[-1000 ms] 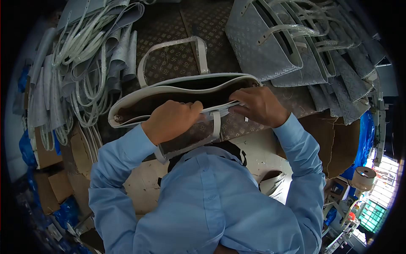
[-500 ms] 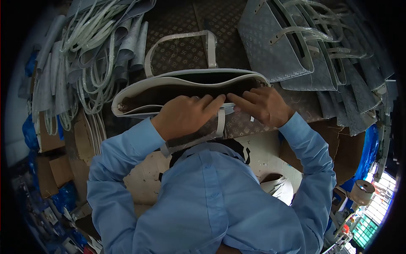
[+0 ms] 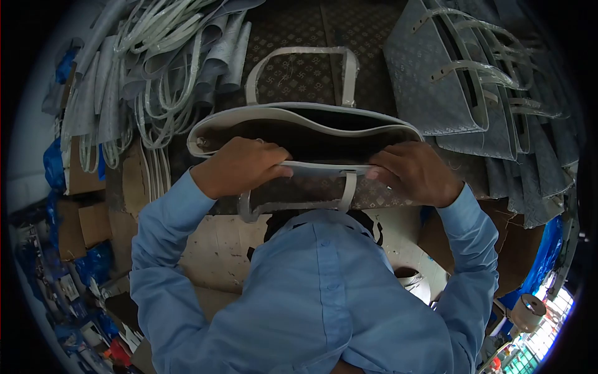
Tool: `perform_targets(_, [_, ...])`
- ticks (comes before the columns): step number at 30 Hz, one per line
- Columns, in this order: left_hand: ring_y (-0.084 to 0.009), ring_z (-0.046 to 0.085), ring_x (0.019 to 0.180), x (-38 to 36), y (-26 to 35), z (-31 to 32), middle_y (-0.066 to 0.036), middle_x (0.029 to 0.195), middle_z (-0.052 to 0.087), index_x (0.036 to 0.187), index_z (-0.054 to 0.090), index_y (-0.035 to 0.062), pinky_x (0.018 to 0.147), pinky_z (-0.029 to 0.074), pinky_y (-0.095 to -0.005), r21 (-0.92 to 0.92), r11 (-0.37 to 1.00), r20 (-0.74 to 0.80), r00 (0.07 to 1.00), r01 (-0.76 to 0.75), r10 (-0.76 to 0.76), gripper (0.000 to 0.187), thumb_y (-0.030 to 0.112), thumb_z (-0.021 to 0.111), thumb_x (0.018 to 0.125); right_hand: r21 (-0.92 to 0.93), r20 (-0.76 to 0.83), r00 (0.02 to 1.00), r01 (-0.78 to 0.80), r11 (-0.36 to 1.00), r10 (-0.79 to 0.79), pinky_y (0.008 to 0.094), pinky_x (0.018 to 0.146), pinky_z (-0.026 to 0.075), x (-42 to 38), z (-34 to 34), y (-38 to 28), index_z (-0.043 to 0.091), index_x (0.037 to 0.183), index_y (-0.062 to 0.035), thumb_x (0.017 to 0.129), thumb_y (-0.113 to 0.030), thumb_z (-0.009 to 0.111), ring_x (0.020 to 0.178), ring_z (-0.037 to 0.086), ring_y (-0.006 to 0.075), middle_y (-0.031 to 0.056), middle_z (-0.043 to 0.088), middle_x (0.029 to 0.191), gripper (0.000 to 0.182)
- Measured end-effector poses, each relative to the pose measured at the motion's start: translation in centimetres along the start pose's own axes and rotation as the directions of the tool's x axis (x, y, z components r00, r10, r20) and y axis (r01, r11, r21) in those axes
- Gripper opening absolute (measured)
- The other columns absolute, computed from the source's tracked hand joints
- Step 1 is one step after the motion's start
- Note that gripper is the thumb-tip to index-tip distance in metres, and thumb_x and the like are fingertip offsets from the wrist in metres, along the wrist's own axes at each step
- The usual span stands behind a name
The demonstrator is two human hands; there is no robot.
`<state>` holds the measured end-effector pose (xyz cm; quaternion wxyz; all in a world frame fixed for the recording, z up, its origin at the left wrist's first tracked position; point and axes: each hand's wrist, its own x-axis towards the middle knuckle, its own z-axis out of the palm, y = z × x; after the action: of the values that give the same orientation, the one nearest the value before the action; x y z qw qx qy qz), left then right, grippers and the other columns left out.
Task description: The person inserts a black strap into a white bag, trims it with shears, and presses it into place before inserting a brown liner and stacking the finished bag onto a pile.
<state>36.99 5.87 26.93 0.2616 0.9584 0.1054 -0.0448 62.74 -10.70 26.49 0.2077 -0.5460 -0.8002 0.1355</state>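
Note:
A handbag with pale trim stands on the patterned table in front of me, its mouth gaping upward and its inside dark. One pale handle rises from the far side; the near handle hangs down toward me. My left hand is closed on the near rim, left of the middle, thumb outside and fingers inside. Toward the right end, my right hand grips the same rim, its thumb on the outer face. The fingertips inside the bag are partly hidden.
Rolled grey pieces and looped pale straps are heaped at the back left. Several grey handbags with handles stand at the right. The brown patterned table surface lies behind the bag. Cardboard boxes sit lower left.
Both hands have moved apart from the middle of the near rim, left hand to the left and right hand to the right. The whole view has shifted, so the scene sits farther right.

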Motion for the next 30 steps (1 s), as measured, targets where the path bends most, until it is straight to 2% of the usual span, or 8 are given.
perform_targets(6, [-0.0314,0.062,0.072,-1.2,-1.3,-0.4,-0.009,0.081,0.064,0.091,0.063,0.0079,0.063,0.048,-0.0405,0.026,0.999,0.045,0.999,0.027,-0.028,0.033,0.039,0.052,0.089,0.015,0.017,1.0,-0.01,1.0,0.01,0.0376,0.045,0.044,4.6,3.9,-2.8,0.052,0.078,-0.0056,0.085,-0.028,0.059,0.053,0.058,0.0292,0.0109,0.056,0.058,0.025])
perform_targets(8, [-0.0317,0.062,0.073,-3.1,-1.8,-0.6,-0.01,0.084,0.065,0.1,0.065,0.0085,0.065,0.048,-0.0401,-0.154,0.979,0.077,0.99,0.132,-0.121,0.035,0.038,0.051,0.09,-0.009,0.095,0.992,-0.079,0.997,0.079,0.0379,0.048,0.044,4.3,3.5,-3.1,0.055,0.082,-0.0043,0.081,-0.02,0.064,0.058,0.059,0.029,0.0106,0.058,0.064,0.018])
perform_targets(13, [-0.0321,0.062,0.083,-3.7,-2.7,-1.8,-0.014,0.093,0.065,0.105,0.064,0.0063,0.071,0.048,-0.0402,-0.233,0.957,0.163,0.977,0.172,-0.135,0.039,0.04,0.051,0.09,0.008,0.02,0.999,-0.044,0.999,0.044,0.0378,0.049,0.045,4.2,3.8,-3.6,0.057,0.085,-0.0047,0.077,-0.017,0.067,0.059,0.06,0.0294,0.0112,0.059,0.065,0.018])
perform_targets(15, [-0.0323,0.061,0.086,-3.7,-3.5,-1.7,-0.015,0.095,0.064,0.108,0.062,0.0055,0.073,0.048,-0.0403,-0.24,0.956,0.197,0.972,0.171,-0.125,0.041,0.04,0.051,0.09,0.005,0.022,0.999,-0.049,0.999,0.049,0.0377,0.05,0.046,4.5,3.7,-3.5,0.058,0.086,-0.0046,0.076,-0.016,0.068,0.06,0.06,0.0294,0.0114,0.059,0.066,0.018])
perform_targets(18, [-0.0327,0.061,0.091,-2.8,-3.2,-1.6,-0.018,0.098,0.063,0.117,0.056,0.0043,0.078,0.047,-0.0414,-0.16,0.987,0.084,0.996,0.032,-0.019,0.044,0.039,0.051,0.09,0.086,0.042,0.999,-0.039,0.996,0.036,0.0385,0.051,0.046,5.0,3.1,-3.2,0.059,0.089,-0.0045,0.076,-0.014,0.068,0.062,0.061,0.0313,0.0129,0.06,0.067,0.019])
perform_targets(20, [-0.0333,0.062,0.085,-1.5,-1.7,-1.7,-0.019,0.089,0.063,0.115,0.053,0.0025,0.075,0.049,-0.0422,-0.05,0.999,0.236,0.972,-0.006,0.017,0.039,0.033,0.05,0.091,0.08,0.232,0.968,-0.116,0.99,0.095,0.0403,0.052,0.046,5.5,2.7,-3.8,0.058,0.09,-0.0041,0.078,-0.014,0.066,0.062,0.061,0.0329,0.0145,0.06,0.069,0.017])
perform_targets(23, [-0.0331,0.064,0.073,0.4,-1.1,0.7,-0.017,0.078,0.064,0.103,0.057,0.0027,0.065,0.051,-0.0425,-0.089,0.993,0.156,0.984,-0.077,0.09,0.029,0.027,0.051,0.089,0.17,0.256,0.965,-0.108,0.98,0.061,0.0414,0.051,0.047,7.1,3.9,-3.8,0.056,0.083,-0.0029,0.084,-0.024,0.059,0.06,0.061,0.0322,0.0152,0.06,0.064,0.021])
perform_targets(30, [-0.0285,0.064,0.061,-0.1,-0.9,1.3,-0.011,0.069,0.064,0.089,0.058,0.0063,0.053,0.05,-0.0392,0.109,0.98,-0.023,0.986,-0.164,0.167,0.016,0.021,0.055,0.084,0.081,0.081,0.996,0.037,0.996,-0.044,0.0397,0.049,0.046,6.6,4.8,-3.9,0.056,0.08,-0.0013,0.086,-0.024,0.057,0.056,0.061,0.0316,0.0151,0.058,0.061,0.024])
